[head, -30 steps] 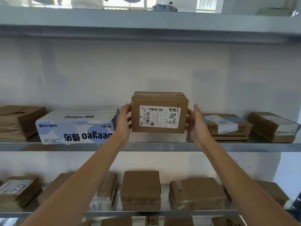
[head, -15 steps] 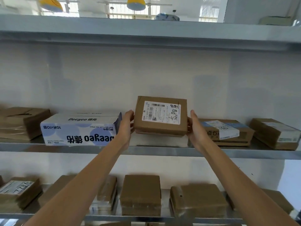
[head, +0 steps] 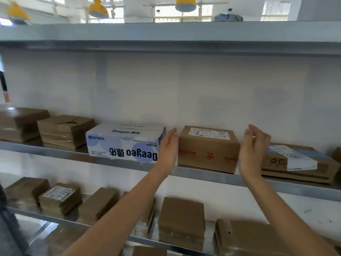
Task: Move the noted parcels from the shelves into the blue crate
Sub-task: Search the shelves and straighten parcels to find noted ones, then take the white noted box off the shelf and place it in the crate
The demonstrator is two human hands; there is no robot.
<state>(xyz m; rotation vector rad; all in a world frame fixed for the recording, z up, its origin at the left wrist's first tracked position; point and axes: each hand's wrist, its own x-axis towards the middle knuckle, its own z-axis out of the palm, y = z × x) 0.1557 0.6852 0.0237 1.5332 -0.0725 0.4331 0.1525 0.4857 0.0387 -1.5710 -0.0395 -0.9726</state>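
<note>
A long grey metal shelf (head: 203, 174) is seen across the middle of the view, and it is used here as the landmark for every place.

A second grey shelf (head: 166, 32) is seen high above it, and yellow lamps (head: 185, 3) are hung above that one.

A white and blue box (head: 123, 141) with upside-down letters is set on the middle shelf, left of its centre. Two plain brown boxes (head: 65, 130) are set further left on the same shelf.

A brown parcel (head: 208, 148) with a white label on top is set flat on the middle shelf, just right of the white and blue box. A red mark is shown on its front. Another brown box with a white label (head: 295, 161) is set on the same shelf, further right.

Many small brown boxes (head: 181, 220) are laid below the middle shelf, on a lower rack. One of them (head: 60, 197) is marked with a label and written numbers.

Two bare arms are stretched up to the middle shelf. The left hand (head: 168, 146) is held flat with straight fingers, just beside the left side of the brown parcel. Whether it is touched cannot be told. The right hand (head: 253, 148) is held just off the parcel's right side, with fingers loosely bent, and nothing is gripped by it.
</note>
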